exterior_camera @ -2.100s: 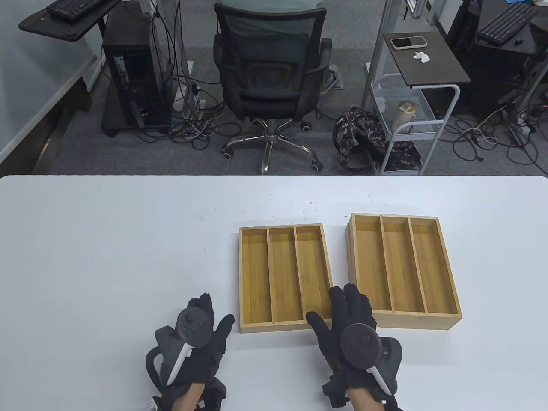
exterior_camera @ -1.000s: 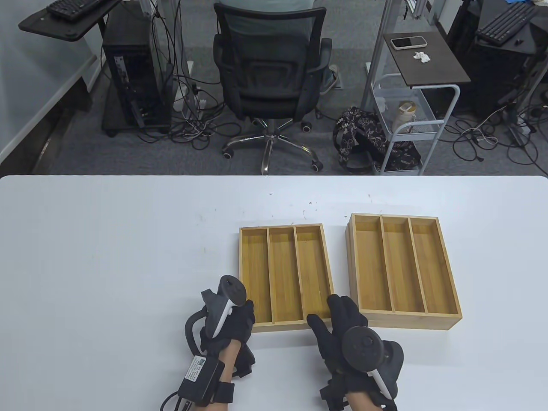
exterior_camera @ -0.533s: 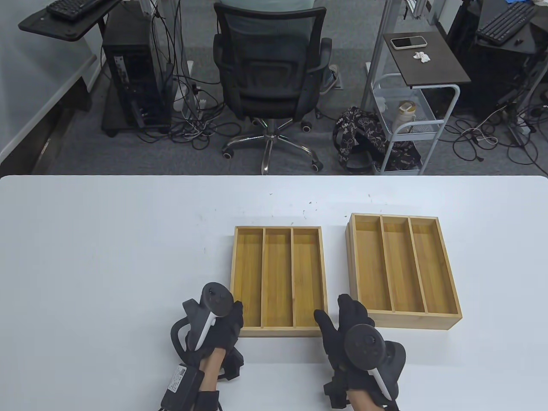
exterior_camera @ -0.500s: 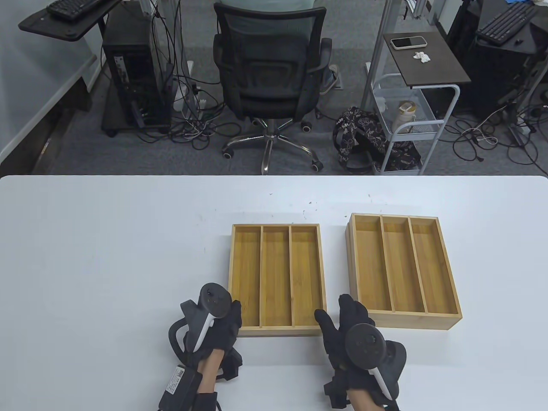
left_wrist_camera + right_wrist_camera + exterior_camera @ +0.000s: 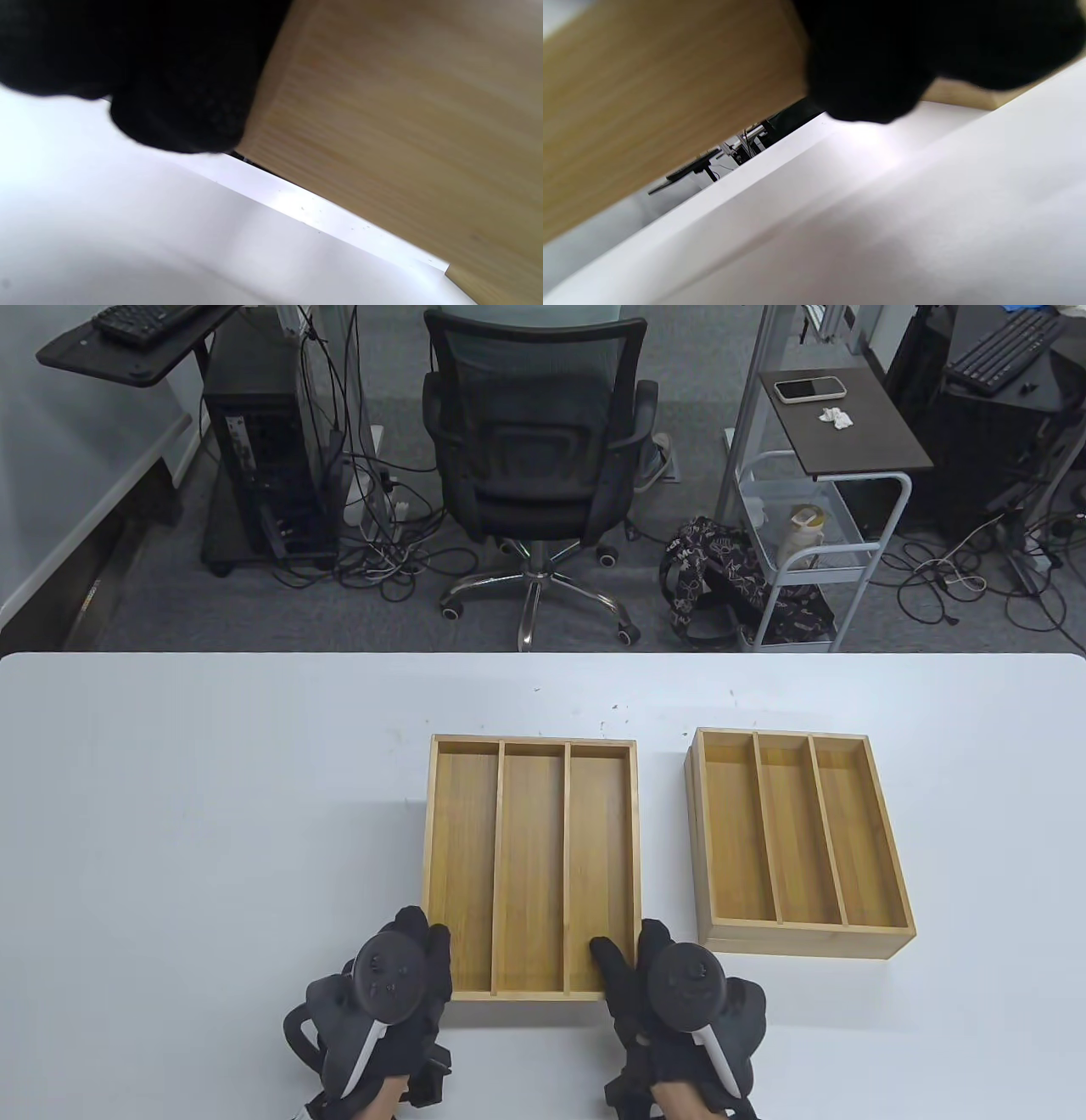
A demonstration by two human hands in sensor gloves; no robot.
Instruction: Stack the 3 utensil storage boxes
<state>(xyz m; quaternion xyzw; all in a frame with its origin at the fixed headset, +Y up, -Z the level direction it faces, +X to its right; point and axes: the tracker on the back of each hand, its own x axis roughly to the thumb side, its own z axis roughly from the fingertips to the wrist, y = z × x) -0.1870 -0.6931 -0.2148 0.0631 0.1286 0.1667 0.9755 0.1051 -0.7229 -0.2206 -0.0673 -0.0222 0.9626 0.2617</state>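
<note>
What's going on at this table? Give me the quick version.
A person in sensor gloves is stacking wooden utensil boxes. The left hand and right hand grip the near corners of one box, and the wrist views show it lifted off the table. To its right sits a stack that looks like two boxes already nested. The lifted box has not yet gone on top.

text — none legible | labels — none | numbers — none
</note>
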